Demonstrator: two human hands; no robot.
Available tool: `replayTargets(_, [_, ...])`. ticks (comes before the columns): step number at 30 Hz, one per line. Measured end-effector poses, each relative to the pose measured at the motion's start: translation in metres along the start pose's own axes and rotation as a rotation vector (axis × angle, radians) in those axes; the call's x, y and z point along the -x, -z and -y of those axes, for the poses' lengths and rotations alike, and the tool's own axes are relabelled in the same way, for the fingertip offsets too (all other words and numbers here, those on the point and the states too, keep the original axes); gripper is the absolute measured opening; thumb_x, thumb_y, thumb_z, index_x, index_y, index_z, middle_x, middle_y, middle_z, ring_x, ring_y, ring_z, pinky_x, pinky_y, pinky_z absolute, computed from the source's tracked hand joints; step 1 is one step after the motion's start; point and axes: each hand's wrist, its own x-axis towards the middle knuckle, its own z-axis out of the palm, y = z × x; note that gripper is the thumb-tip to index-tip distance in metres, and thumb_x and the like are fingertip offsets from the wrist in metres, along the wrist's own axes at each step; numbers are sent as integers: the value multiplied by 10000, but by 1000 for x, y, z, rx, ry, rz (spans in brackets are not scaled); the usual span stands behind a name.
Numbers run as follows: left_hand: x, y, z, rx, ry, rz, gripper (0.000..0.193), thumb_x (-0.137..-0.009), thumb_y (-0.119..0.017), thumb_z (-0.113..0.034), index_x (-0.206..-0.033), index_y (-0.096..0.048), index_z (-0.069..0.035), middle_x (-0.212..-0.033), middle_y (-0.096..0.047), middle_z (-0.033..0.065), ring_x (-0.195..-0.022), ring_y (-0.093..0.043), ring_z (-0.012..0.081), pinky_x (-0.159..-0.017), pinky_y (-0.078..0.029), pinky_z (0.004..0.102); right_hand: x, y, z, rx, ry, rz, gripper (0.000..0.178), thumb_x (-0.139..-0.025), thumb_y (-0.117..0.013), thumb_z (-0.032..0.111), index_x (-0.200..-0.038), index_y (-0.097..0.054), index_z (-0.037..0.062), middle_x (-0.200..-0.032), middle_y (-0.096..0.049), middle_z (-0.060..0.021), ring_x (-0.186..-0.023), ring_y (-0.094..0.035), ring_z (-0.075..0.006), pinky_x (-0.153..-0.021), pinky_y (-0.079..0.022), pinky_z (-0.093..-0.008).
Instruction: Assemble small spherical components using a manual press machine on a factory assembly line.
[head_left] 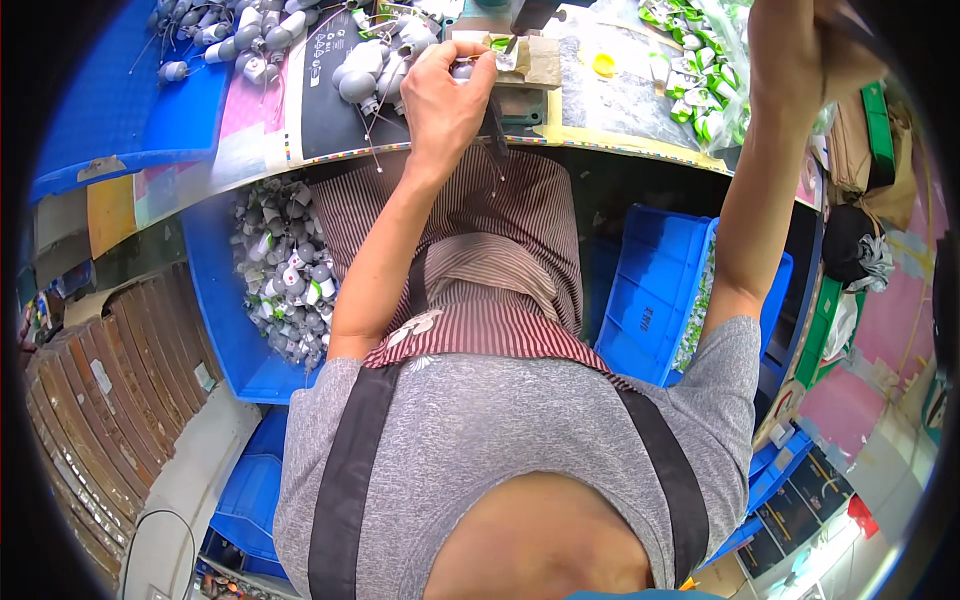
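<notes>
My left hand [447, 105] is at the bench's front middle, thumb and fingers pinched round a small grey bulb part [462, 70], mostly hidden by the fingers. Its fingertips are beside a small fixture block [540, 62] under a dark press head [533, 18]. A white-and-green piece [505, 55] sits at the fixture. Raised at the upper right, my right hand [835, 60] is curled closed near the picture's dark rim; what it grips cannot be made out. Close to the left hand lie grey bulb parts with thin wires [360, 80].
More grey bulb parts [255, 40] are heaped at the back left by a blue tray [185, 120]. A plastic bag of green-and-white parts [700, 85] lies at right, near a yellow round spot [603, 65]. Blue bins [215, 330] [650, 290] flank my lap, both holding parts.
</notes>
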Motion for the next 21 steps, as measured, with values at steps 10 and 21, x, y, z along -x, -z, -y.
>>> replayTargets(10, [1, -6, 5, -141, -112, -21, 164, -862, -722, -217, -910, -717, -60, -902, -684, 132, -876, -643, 332, -798, -499, 442, 40, 16, 43, 400, 336, 223, 241, -761, -823, 28, -638, -622, 79, -512, -444, -14, -422, -435, -179, -444, -329, -320])
replayTargets(21, [3, -1, 4, -145, -134, -31, 152, -856, -714, -200, -922, -695, -64, -907, -675, 125, -875, -633, 329, -794, -497, 444, 107, 1, 8, 279, 271, 163, 125, -838, -820, 114, -947, -761, 102, -637, -497, -4, -531, -508, -143, -479, -403, -252])
